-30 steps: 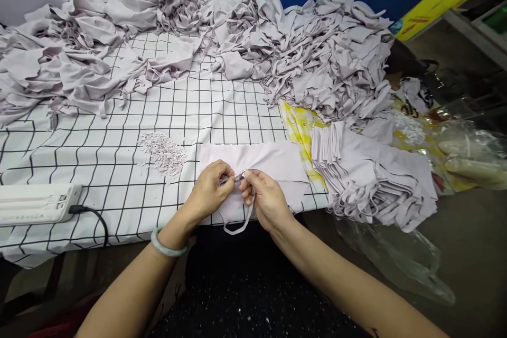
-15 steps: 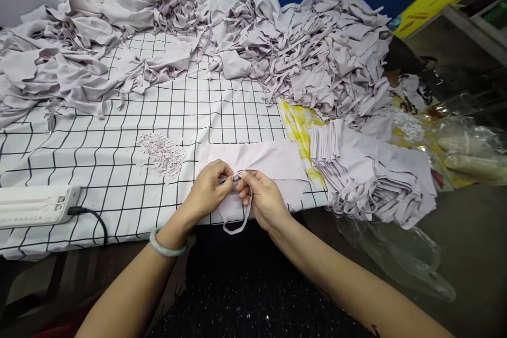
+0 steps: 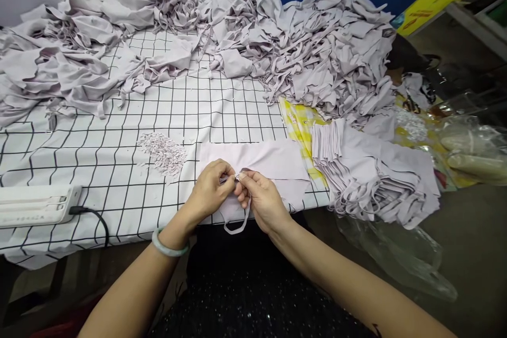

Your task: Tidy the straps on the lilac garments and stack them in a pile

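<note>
A pale lilac fabric piece lies flat at the table's near edge, beneath both hands. My left hand is closed, thumb and fingers pinching a narrow fabric strap that belongs to this piece. Close against it, my right hand pinches the same strap, and a small shiny bit shows between the fingertips, too small to name. Below the hands the strap hangs in a loop over the edge. Left of the piece is a heap of tiny lilac fabric scraps.
Crumpled lilac garments are piled along the back. A layered stack of fabric pieces lies at right, partly on a yellow checked cloth. A white power bank with a black cable sits at left. Clear plastic bags lie far right.
Both hands stay at the same spot with their pinch kept, the fingertips shifting only slightly around the strap. The whole view has moved a little.
</note>
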### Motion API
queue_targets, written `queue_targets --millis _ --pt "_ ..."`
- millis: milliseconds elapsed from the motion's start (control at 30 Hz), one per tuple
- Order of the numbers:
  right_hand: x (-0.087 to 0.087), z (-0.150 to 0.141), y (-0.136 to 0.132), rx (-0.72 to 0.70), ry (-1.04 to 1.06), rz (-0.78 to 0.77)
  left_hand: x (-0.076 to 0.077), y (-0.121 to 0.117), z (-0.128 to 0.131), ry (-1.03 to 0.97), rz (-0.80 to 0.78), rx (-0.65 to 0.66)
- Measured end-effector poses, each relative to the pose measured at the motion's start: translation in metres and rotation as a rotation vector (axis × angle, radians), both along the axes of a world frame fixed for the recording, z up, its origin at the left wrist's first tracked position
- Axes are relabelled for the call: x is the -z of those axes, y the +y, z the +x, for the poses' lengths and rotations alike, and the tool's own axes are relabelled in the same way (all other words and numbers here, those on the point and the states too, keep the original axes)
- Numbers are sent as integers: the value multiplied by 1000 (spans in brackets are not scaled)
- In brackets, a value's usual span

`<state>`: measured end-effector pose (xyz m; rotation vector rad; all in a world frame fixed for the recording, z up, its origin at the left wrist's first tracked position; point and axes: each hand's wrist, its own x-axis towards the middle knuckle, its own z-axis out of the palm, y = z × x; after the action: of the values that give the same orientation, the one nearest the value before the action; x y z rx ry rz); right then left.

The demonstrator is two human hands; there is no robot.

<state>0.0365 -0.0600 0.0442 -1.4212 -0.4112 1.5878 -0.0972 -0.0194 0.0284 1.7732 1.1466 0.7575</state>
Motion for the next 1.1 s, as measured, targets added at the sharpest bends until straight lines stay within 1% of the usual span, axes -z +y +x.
queue_targets --millis 67,167,267,367,433,467,500,533,567,633,667,700,767,833,867,933,1033,1100 --pt "-3 2 -2 -44 5 -20 2 -1 0 9 19 -20" --pt "-10 8 -12 -96 65 -90 8 -2 1 51 120 -25" --pt "-18 15 -38 -143 141 -127 13 -5 3 98 240 16" --pt "-20 19 -73 -192 189 -118 14 -10 2 156 312 64" --pt "-17 24 -91 -247 153 -104 9 -10 -5 193 316 119" --pt "-14 29 -95 -275 78 -77 5 -8 -10 203 297 162" --pt "-12 38 -96 -292 -49 -27 0 -4 -16 213 269 194" --pt "-10 49 -91 -292 -225 44 -6 2 -23 230 248 200" --pt "-9 63 -82 -269 -439 132 -12 10 -29 265 245 166" --pt "-7 97 -51 -174 -899 305 -23 31 -38 405 284 -6" --pt "-6 114 -31 -153 -1096 361 -27 43 -39 507 306 -93" --pt "-5 128 -11 -151 -1247 373 -30 54 -39 610 303 -134" --pt "2 148 25 -212 -1465 298 -33 74 -36 769 245 -76" --pt "10 157 48 -307 -1559 227 -32 87 -32 826 178 42" --pt "14 158 53 -343 -1572 213 -31 91 -31 820 150 88" --pt "20 157 55 -361 -1575 217 -32 96 -30 774 90 144" --pt "22 154 52 -317 -1541 220 -37 97 -29 722 14 150" --pt "20 153 51 -298 -1474 218 -42 96 -27 742 -4 142"
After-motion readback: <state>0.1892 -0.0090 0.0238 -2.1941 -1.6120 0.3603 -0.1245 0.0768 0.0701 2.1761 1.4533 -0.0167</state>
